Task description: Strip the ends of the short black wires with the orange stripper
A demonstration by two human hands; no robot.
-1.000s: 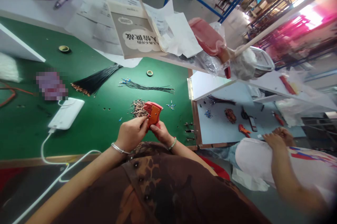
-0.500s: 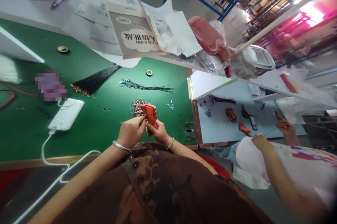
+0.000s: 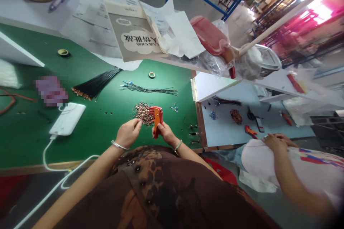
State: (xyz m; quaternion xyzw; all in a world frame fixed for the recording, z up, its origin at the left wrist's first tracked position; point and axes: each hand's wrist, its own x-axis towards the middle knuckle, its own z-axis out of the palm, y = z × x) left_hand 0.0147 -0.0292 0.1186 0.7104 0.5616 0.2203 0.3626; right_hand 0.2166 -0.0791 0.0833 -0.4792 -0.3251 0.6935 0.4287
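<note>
My right hand (image 3: 166, 133) is wrapped round the handles of a red and orange wire stripper (image 3: 157, 118), held upright. To its left, my left hand (image 3: 129, 132) is closed in a pinch; whatever lies between the fingertips is too small to make out. A gap separates this hand from the tool. Just beyond both hands lies a pile of small copper-coloured pieces (image 3: 142, 111). Farther back on the green table (image 3: 107, 128) rests a thin bundle of black wires with blue ends (image 3: 150, 89). Several loose blue-tipped pieces (image 3: 174, 108) are right of the pile.
A thick black wire bundle (image 3: 98, 84) and a white power bank (image 3: 67, 118) with a cable lie at left. Tape rolls (image 3: 152, 75) sit behind. A shelf holds papers and a booklet (image 3: 137, 35). On the right, a co-worker's hands (image 3: 276, 142) are near a blue-grey table (image 3: 220, 132).
My left hand has moved left, away from the wire stripper. The stripper has shifted slightly right in my right hand. The co-worker's hands have come together, and one has left a red tool.
</note>
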